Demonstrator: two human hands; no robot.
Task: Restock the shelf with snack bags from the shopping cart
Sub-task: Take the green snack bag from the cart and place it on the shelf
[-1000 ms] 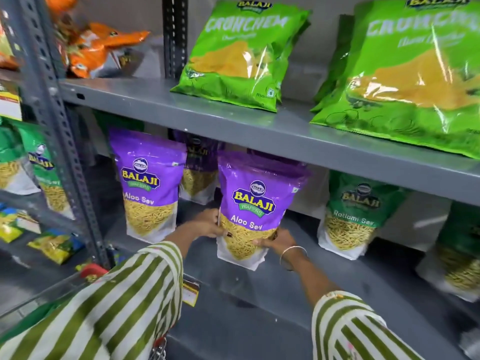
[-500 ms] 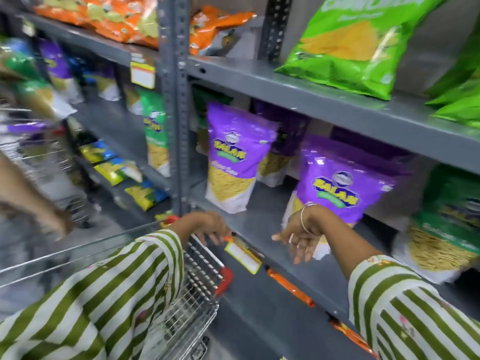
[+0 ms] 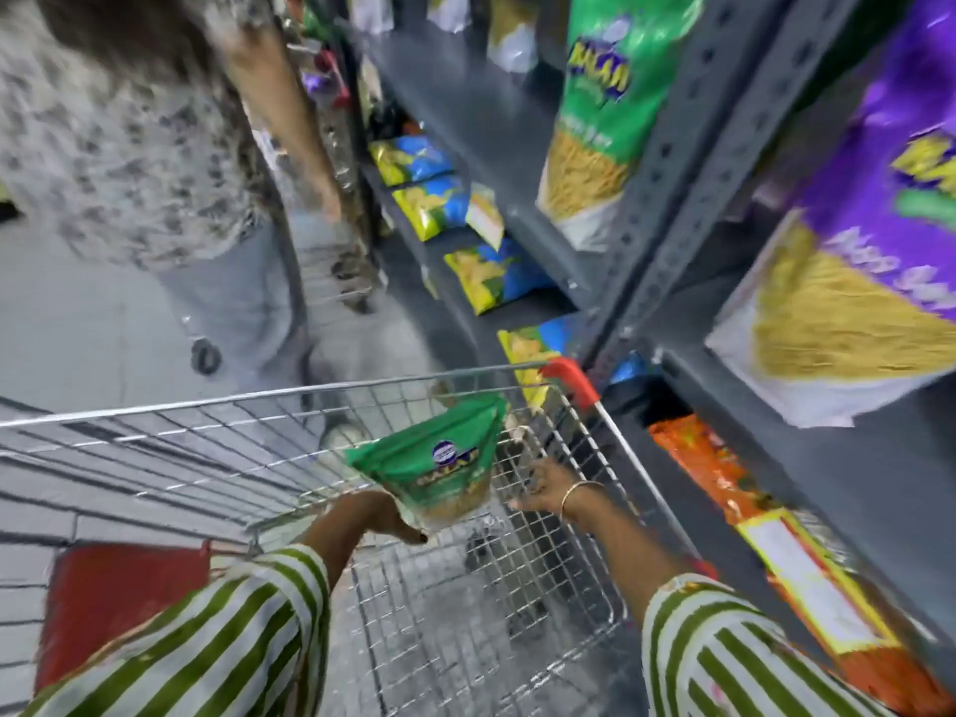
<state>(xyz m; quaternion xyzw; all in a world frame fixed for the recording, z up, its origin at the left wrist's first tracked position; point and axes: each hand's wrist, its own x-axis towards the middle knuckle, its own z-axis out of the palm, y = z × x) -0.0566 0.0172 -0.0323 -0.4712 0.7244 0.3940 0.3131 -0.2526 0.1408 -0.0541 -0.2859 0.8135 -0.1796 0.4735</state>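
I look down into a wire shopping cart point(image 3: 289, 391) with red corner guards. A green Balaji snack bag point(image 3: 439, 458) is tilted up above the cart's basket. My left hand point(image 3: 370, 514) grips its lower end. My right hand point(image 3: 546, 486), with a bangle on the wrist, is inside the cart just right of the bag, fingers spread; whether they touch the bag I cannot tell. The grey shelf point(image 3: 879, 483) rises on the right, carrying a purple Aloo Sev bag point(image 3: 853, 261) and a green bag point(image 3: 595, 121).
Another person point(image 3: 129, 126) stands at the upper left, close to the cart's far end. Blue-and-yellow packets point(image 3: 421, 204) lie on a low shelf behind the cart. Orange packets point(image 3: 698, 458) and a yellow price label point(image 3: 812, 582) sit on the shelf's lower edge at right.
The view swung from the shelf down to the cart. Both hands left the purple bag on the shelf and dropped into the cart; my left hand took hold of a green bag.
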